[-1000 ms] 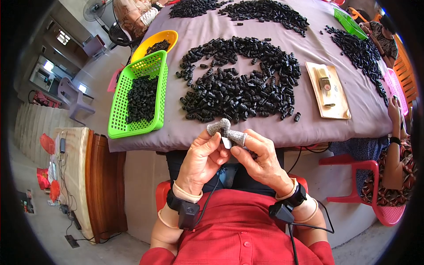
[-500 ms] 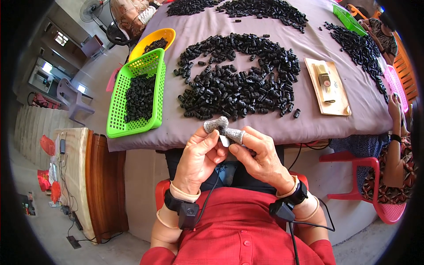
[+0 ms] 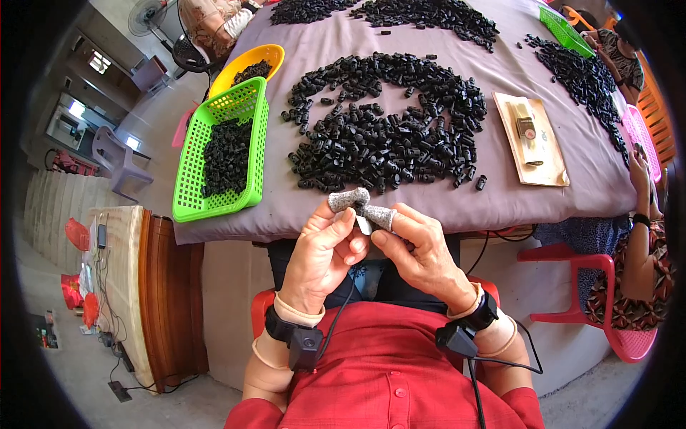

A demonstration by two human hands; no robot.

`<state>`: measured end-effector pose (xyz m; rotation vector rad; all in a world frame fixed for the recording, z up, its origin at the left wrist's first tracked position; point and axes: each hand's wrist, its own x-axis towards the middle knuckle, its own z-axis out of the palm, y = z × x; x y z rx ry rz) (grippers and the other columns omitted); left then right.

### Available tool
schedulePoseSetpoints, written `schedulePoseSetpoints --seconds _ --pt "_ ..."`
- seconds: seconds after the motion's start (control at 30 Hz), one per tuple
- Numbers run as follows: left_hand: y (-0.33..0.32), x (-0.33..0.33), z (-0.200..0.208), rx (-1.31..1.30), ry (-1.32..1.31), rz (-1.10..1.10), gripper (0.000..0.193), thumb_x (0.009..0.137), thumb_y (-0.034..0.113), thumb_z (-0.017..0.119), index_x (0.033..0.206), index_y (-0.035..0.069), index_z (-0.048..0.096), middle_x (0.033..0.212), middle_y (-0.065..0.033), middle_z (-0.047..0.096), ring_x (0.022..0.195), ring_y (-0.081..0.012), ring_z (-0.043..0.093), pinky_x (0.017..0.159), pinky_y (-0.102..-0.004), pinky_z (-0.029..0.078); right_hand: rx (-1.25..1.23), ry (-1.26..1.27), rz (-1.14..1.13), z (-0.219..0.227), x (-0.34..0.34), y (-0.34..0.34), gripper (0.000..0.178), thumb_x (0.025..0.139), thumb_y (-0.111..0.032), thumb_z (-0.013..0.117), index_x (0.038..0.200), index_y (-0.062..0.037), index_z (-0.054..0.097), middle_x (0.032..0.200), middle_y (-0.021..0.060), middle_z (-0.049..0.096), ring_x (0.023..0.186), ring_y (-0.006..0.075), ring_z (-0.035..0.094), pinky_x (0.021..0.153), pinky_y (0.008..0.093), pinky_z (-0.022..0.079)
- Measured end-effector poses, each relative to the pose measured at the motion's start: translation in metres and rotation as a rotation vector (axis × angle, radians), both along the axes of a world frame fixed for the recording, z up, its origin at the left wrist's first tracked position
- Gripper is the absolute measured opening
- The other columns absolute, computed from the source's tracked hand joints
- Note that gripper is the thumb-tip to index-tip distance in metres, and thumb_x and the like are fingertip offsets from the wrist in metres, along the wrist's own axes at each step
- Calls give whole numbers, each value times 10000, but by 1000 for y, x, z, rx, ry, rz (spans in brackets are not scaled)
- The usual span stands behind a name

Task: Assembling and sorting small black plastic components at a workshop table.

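Observation:
In front of my body, at the table's near edge, both hands are brought together with grey knitted covers on the index fingers. My left hand is closed in a pinch around a small black plastic part, mostly hidden by the fingertips. Close against it, my right hand pinches a small flat, pale blade-like piece, whose far end sits by the black part. Just beyond the fingers lies a heap of similar black cylindrical parts on the mauve tablecloth.
A green slotted basket with black parts stands at left, beside a yellow bowl. At right lies a cardboard piece with a small packet. More black heaps lie further off. People sit at the right and far left; a red chair stands right.
Both hands stay nearly in place; the fingertips and the pale piece shift very slightly against the black part. Nothing is let go.

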<state>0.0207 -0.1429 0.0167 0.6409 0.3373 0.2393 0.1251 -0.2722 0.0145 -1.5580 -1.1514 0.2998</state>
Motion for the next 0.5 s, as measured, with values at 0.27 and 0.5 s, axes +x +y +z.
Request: schedulePoseSetpoints --seconds 0.27,0.5 --pt "-3 1 1 23 4 24 192 885 134 521 1065 84 564 759 -21 571 590 -95 507 483 -192 395 -6 8 -17 -3 -2 2 103 772 -83 601 835 -14 557 670 117 471 553 300 495 488 359 384" --pt "-3 -2 -2 4 -10 36 195 889 127 502 1068 72 556 797 -54 587 592 -95 500 471 -200 390 -17 12 -36 -5 -5 5 104 777 -88 605 769 -15 531 660 115 461 547 309 495 481 365 383"
